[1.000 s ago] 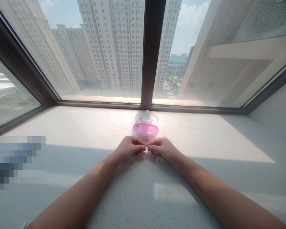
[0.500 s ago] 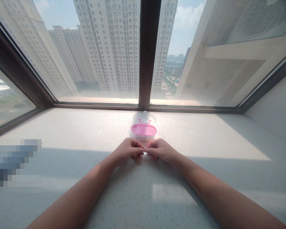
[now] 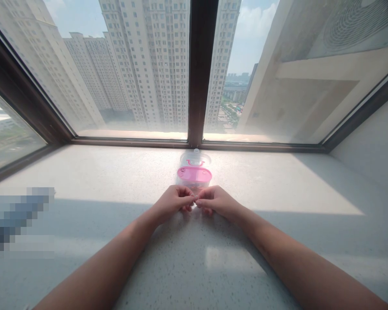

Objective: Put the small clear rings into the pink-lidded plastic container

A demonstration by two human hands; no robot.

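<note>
Left hand (image 3: 171, 201) | right hand (image 3: 219, 201) — fingers close together | pink-lidded box (image 3: 194, 174) beyond

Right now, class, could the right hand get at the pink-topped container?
Probably yes: the pink-topped container sits just beyond the right hand, with nothing visible between them, though that hand is pinched close to the left hand.

My two forearms (image 3: 116, 254) are bare, narrowing toward the wrists (image 3: 157, 214); my hands (image 3: 170, 202) are bare too, with slim, tapering fingers (image 3: 185, 200)
</note>
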